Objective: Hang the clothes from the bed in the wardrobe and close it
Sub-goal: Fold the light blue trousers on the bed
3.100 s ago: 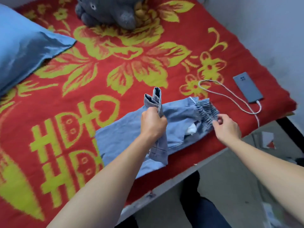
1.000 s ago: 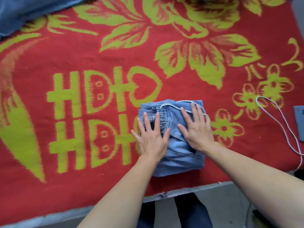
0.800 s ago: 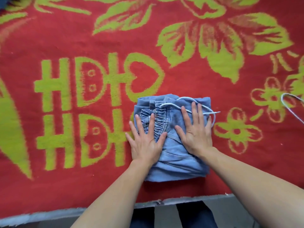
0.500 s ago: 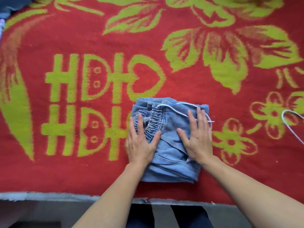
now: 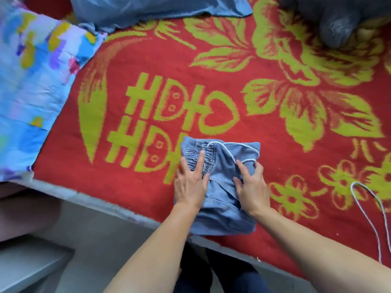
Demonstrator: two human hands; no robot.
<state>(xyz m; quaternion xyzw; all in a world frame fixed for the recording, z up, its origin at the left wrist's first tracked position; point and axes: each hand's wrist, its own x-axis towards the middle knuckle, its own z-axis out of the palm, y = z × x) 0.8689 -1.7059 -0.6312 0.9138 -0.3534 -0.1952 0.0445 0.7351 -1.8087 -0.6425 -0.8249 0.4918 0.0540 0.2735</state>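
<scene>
Red blanket (image 5: 148, 60) marked "HDIO"; left hand (image 5: 190, 187), right hand (image 5: 251, 191) touch jeans (image 5: 224, 216).

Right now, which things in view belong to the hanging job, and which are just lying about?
Job: folded denim garment, left hand and right hand on it, bed.
Lying about: white cable, grey plush toy, blue pillow, patterned quilt.
</scene>
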